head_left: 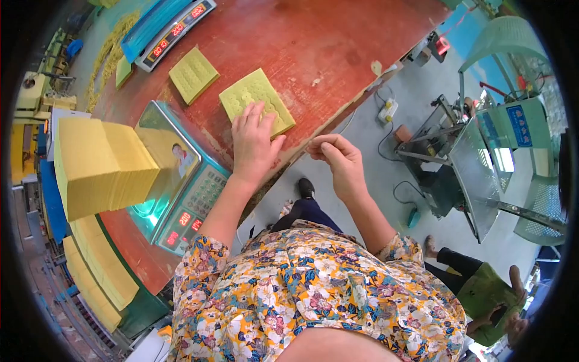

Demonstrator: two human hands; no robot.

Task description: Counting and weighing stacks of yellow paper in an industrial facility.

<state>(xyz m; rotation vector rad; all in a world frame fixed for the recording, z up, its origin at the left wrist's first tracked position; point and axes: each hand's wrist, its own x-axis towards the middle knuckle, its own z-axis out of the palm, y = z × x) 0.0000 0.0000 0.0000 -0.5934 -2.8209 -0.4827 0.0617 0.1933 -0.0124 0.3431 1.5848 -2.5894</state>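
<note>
My left hand lies flat, fingers spread, on a stack of yellow-green perforated paper sheets on the red table. My right hand hovers at the table's near edge with its fingers pinched together; what it pinches is too small to make out. A second, similar stack of sheets lies further left on the table, apart from both hands.
A digital weighing scale stands left of my left hand with a tall block of yellow paper on it. A second scale sits at the table's far end. More yellow stacks lie lower left. Metal machinery and another seated person are to the right.
</note>
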